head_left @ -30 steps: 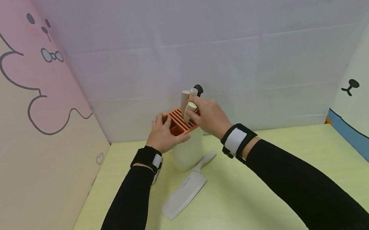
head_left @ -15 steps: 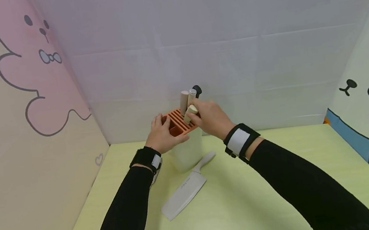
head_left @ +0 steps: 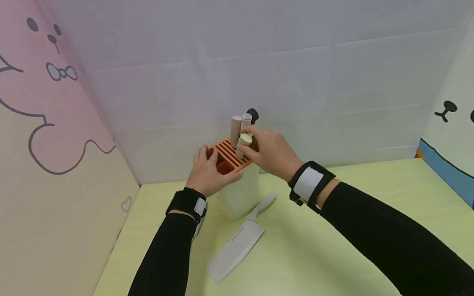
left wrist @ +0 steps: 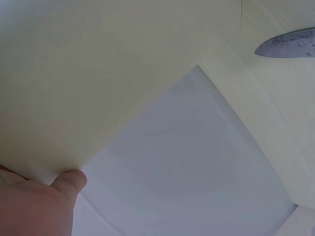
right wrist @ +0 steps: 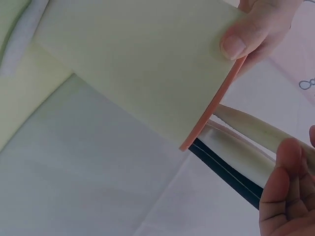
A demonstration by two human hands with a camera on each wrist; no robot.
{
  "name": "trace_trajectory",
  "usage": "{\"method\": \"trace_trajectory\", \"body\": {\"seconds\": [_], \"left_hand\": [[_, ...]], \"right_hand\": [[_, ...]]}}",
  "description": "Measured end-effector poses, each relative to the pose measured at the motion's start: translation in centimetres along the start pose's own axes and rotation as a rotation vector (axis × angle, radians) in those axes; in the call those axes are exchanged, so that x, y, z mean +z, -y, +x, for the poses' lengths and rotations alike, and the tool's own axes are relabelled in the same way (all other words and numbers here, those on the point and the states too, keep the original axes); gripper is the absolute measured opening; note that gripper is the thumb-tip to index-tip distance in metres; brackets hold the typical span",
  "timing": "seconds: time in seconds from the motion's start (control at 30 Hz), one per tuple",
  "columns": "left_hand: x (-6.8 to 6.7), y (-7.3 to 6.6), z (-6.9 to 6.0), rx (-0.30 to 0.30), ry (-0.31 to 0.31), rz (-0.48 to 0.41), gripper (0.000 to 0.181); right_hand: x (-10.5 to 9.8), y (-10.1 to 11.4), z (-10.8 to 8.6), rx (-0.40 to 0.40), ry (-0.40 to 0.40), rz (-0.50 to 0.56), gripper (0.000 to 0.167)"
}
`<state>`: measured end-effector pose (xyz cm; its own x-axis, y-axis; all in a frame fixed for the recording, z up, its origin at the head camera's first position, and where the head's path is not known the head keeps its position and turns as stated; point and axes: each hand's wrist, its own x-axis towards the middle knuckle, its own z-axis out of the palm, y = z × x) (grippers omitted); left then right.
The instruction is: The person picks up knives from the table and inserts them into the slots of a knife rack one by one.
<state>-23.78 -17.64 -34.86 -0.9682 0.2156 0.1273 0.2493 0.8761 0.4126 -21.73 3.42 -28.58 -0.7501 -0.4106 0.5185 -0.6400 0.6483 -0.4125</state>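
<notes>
A pale knife block with an orange slotted top stands near the back of the table. My left hand holds its top at the left, fingers over the rim and thumb along the front, as the right wrist view also shows. With thumb and fingers my right hand pinches the cream handle of a knife at the right slots; its blade is hidden in the block. Beside it rise a beige handle, a whitish handle with a metal end and a black handle.
A white cleaver lies flat in front of the block, its handle pointing to the back right. Left of the block another knife blade lies on the table, mostly behind my left wrist in the head view. A wall sheet rises behind.
Both hands stay almost in place on the block and the cream handle. That handle has tilted very slightly in my right fingers. The head view has drifted a little.
</notes>
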Motion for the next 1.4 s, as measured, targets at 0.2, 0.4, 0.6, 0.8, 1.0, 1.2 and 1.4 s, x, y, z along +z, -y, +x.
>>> {"method": "trace_trajectory", "body": {"seconds": [0.2, 0.4, 0.6, 0.8, 1.0, 1.2, 1.4], "left_hand": [[-0.2, -0.1, -0.3, -0.002, -0.003, 0.003, 0.109], [-0.3, 0.2, -0.2, 0.005, -0.002, 0.035, 0.109], [-0.5, 0.3, -0.2, -0.002, -0.003, 0.036, 0.109], [-0.5, 0.3, -0.2, -0.003, -0.003, 0.038, 0.109], [-0.5, 0.2, -0.2, -0.002, -0.007, 0.029, 0.109], [-0.3, 0.3, 0.0, 0.003, -0.010, 0.028, 0.110], [-0.3, 0.5, 0.0, 0.000, -0.007, 0.031, 0.110]], "right_hand": [[0.1, -0.2, -0.3, -0.007, -0.001, 0.010, 0.041], [0.1, -0.2, -0.4, 0.005, -0.005, 0.037, 0.043], [0.4, -0.6, -0.6, 0.010, -0.006, 0.048, 0.043], [1.2, -1.3, -1.1, 0.039, 0.010, 0.037, 0.038], [1.8, -2.0, -1.7, 0.089, 0.034, 0.010, 0.037], [2.3, -3.7, -3.4, 0.173, 0.108, -0.010, 0.034], [3.8, -7.1, -5.8, 0.251, 0.225, -0.032, 0.035]]}}
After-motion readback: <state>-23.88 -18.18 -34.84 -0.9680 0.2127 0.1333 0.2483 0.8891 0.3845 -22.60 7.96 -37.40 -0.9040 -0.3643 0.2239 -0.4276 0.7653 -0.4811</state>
